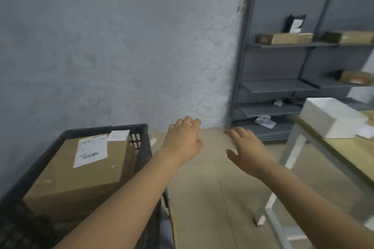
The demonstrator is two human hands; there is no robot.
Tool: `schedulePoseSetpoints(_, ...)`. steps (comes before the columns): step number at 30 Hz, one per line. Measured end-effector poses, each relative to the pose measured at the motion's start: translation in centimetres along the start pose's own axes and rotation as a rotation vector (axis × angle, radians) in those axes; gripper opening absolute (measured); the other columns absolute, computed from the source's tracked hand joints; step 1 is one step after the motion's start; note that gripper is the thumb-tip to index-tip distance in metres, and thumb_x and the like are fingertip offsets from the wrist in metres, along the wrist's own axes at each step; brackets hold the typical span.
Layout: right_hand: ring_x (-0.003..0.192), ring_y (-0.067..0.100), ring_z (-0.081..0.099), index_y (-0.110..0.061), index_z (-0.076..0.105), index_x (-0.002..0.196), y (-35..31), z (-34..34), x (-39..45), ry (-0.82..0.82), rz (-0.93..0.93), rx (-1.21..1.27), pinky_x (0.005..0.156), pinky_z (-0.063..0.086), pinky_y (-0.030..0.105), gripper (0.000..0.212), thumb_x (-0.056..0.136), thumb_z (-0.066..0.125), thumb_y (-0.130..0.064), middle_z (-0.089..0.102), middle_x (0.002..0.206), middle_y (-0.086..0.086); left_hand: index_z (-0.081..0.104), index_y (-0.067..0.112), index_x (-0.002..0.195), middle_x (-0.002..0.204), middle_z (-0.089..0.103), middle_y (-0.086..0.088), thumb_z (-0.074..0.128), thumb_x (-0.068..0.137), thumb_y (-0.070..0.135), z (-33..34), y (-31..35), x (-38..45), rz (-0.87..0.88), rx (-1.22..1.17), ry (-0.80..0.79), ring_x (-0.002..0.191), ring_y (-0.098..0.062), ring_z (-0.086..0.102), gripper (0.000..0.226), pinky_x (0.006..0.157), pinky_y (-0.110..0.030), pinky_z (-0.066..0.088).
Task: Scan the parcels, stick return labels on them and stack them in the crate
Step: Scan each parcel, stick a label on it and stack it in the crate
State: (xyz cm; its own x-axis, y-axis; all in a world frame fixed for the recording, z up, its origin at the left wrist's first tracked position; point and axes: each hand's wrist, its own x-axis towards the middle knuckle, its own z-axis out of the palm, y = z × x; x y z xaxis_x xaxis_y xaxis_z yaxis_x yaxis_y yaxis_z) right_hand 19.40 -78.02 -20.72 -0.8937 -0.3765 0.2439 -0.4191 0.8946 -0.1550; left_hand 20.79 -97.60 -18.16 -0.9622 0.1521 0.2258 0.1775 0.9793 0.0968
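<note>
A: Where are the parcels right now?

B: One cardboard parcel [81, 170] lies in the black plastic crate [144, 143] at the near left. A white shipping label [91, 152] with a barcode is stuck on its top face, and a second white label [118, 135] sits at its far edge.

A: And the hands?

B: Both are held out over the tiled floor [212, 198], apart from each other and holding nothing. The left hand [183, 140] hangs just right of the crate's far corner, fingers loosely curled. The right hand [245, 146] has its fingers spread and relaxed, though it is blurred.

A: Anything on the right?

B: A wooden-topped table [344, 151] with white legs, bearing a white box [332, 117] and some white paper whose detail is too soft to read.

A: Further back?

B: A grey metal shelving unit [277, 85] against the grey wall [121, 46]. Brown cartons [287, 38] lie on its upper shelf, with a dark bag [294, 23] standing behind them, and crumpled paper on the lower shelves.
</note>
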Motion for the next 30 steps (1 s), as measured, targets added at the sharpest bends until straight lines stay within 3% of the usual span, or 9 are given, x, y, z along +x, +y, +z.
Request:
schedulePoseSetpoints(9,0.123,0.024,0.039,-0.024,0.035,0.14,19.7,-10.5,-16.3,0.133,0.338,-0.133,0.095,0.041,0.036,0.055,0.09,0.053,-0.035,0.041,0.139,0.001,0.04,0.018,0.137,0.132,0.047,-0.005,0.051,0.092,0.032,1.0,26.8,3.0,0.347,-0.06,0.098,0.121,-0.028,0.044,0.049,0.098,-0.04,0.038)
schedulePoseSetpoints(14,0.127,0.024,0.037,-0.023,0.033,0.143,27.3,-14.3,-22.1,0.172,0.503,-0.132,0.102,0.038,0.036,0.057,0.091,0.054,-0.036,0.038,0.143,0.001,0.041,0.017,0.135,0.13,0.046,-0.005,0.049,0.09,0.03,1.2,37.6,5.6,0.491,-0.054,0.102,0.12,-0.028,0.043,0.048,0.097,-0.039,0.036)
schedulePoseSetpoints(21,0.13,0.022,0.033,-0.024,0.034,0.142,37.0,-16.1,-24.7,0.21,0.635,-0.142,0.104,0.035,0.034,0.056,0.091,0.054,-0.034,0.038,0.143,0.0,0.043,0.015,0.133,0.129,0.046,-0.005,0.049,0.09,0.027,4.0,48.6,11.5,0.64,-0.093,0.097,0.118,-0.027,0.042,0.045,0.094,-0.037,0.036)
schedulePoseSetpoints(30,0.123,0.022,0.038,-0.023,0.038,0.14,51.0,-17.5,-20.2,0.176,0.688,-0.176,0.1,0.036,0.032,0.053,0.09,0.052,-0.032,0.041,0.138,0.0,0.04,0.017,0.134,0.131,0.046,-0.006,0.049,0.091,0.03,8.5,58.1,24.7,0.667,-0.093,0.064,0.12,-0.027,0.042,0.046,0.098,-0.04,0.036)
